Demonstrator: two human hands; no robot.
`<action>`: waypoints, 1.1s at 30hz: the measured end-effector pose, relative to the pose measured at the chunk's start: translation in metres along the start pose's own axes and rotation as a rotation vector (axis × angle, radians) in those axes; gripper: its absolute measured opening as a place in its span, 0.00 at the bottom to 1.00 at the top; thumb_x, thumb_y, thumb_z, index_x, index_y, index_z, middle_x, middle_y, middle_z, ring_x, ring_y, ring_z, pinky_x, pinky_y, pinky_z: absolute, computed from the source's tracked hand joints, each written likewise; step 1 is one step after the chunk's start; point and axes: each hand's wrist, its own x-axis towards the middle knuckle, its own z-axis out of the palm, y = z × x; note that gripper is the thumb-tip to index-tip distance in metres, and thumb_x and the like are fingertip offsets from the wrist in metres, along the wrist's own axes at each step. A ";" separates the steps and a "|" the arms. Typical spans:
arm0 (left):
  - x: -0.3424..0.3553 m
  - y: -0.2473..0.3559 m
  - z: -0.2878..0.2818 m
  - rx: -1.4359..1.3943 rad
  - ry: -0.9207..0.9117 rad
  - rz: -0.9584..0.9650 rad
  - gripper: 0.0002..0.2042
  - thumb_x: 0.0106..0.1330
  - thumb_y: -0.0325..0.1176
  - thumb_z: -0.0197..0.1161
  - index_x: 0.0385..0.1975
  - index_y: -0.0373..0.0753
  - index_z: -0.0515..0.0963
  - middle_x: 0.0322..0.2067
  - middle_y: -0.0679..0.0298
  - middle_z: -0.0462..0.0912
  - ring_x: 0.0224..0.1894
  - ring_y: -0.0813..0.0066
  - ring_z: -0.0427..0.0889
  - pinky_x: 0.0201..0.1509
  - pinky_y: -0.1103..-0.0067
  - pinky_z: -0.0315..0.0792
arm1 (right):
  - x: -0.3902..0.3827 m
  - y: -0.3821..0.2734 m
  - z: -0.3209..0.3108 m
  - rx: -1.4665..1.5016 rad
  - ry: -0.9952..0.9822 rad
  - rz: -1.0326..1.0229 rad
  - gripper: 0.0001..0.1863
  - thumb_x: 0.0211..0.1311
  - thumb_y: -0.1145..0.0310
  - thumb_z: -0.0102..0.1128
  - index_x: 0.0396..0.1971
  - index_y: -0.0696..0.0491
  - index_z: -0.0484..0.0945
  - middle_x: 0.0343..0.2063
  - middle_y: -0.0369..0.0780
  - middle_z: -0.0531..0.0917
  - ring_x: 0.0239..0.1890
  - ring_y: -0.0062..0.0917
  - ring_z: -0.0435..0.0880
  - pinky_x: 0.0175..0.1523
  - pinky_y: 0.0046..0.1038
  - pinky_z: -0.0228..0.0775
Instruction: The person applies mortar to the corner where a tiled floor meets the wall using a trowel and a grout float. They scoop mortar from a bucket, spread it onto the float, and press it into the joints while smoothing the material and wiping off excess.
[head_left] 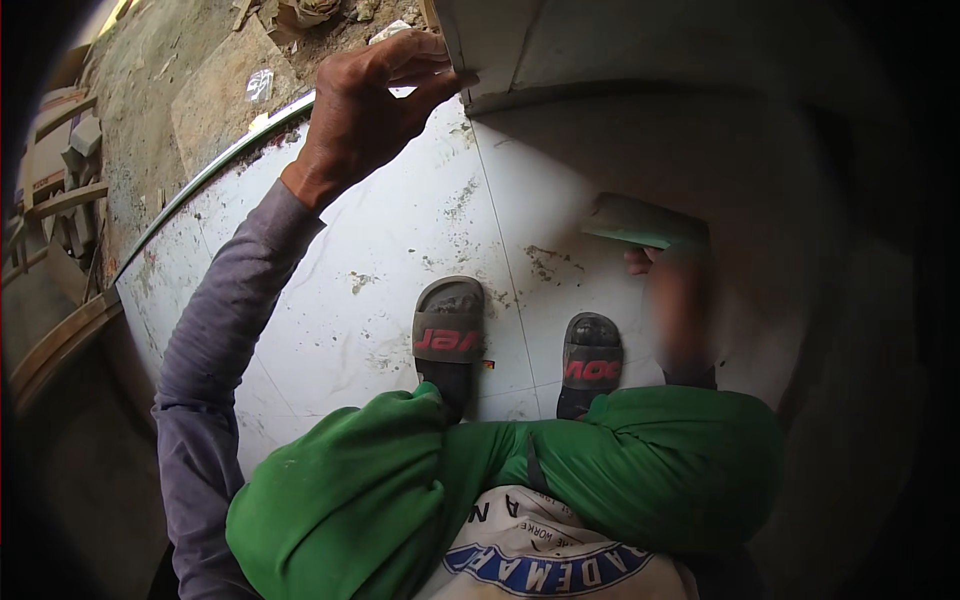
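My left hand (365, 105) reaches up to the bottom corner of an upright grey tiled panel (490, 60). Its thumb lies on the panel's face and the fingers bend at the edge, so the hand is closed on that edge. Lower right, my right hand (683, 290), smeared by motion, is closed on a flat, rectangular grey-green tool (645, 220). The tool is held just off or against the white floor tiles (380, 225); I cannot tell which. Its exact kind is unclear, and most of the right fingers are hidden.
My feet stand in dark slide sandals (448, 325) on the dirt-speckled tiles. A pale edging strip (220, 165) borders rough ground with debris at the upper left. Wood pieces (70, 200) are piled at the far left. Shadow covers the right side.
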 end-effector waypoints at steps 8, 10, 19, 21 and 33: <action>0.010 -0.020 -0.016 0.090 -0.249 -0.016 0.11 0.66 0.36 0.73 0.38 0.34 0.84 0.28 0.56 0.90 0.27 0.68 0.90 0.29 0.75 0.81 | 0.060 -0.107 0.020 -0.869 -0.648 -0.017 0.11 0.61 0.70 0.65 0.40 0.61 0.85 0.31 0.40 0.88 0.35 0.27 0.88 0.42 0.31 0.80; 0.013 -0.018 -0.019 0.084 -0.252 -0.012 0.11 0.66 0.36 0.73 0.38 0.34 0.85 0.28 0.57 0.90 0.27 0.69 0.90 0.29 0.76 0.81 | 0.065 -0.110 0.028 -0.847 -0.652 0.084 0.12 0.61 0.70 0.66 0.42 0.60 0.84 0.33 0.39 0.88 0.33 0.26 0.87 0.41 0.30 0.80; 0.000 -0.012 -0.008 -0.013 -0.185 -0.174 0.15 0.67 0.41 0.72 0.45 0.37 0.87 0.34 0.62 0.92 0.34 0.77 0.90 0.35 0.79 0.83 | 0.075 0.045 0.115 0.251 -0.221 -0.033 0.16 0.62 0.60 0.63 0.46 0.53 0.81 0.41 0.34 0.85 0.44 0.22 0.83 0.52 0.32 0.77; 0.001 -0.008 -0.011 -0.067 -0.277 -0.287 0.14 0.71 0.36 0.68 0.50 0.34 0.85 0.41 0.59 0.91 0.46 0.73 0.90 0.49 0.79 0.83 | 0.058 0.069 0.140 0.419 -0.146 -0.036 0.15 0.62 0.62 0.63 0.46 0.52 0.81 0.42 0.33 0.85 0.44 0.22 0.83 0.53 0.33 0.77; -0.002 -0.024 -0.015 -0.228 -0.247 -0.354 0.14 0.71 0.30 0.67 0.53 0.32 0.83 0.44 0.53 0.89 0.48 0.65 0.89 0.55 0.72 0.85 | 0.091 0.092 0.224 0.538 -0.060 -0.052 0.18 0.62 0.66 0.61 0.48 0.60 0.78 0.51 0.41 0.79 0.50 0.28 0.79 0.60 0.38 0.75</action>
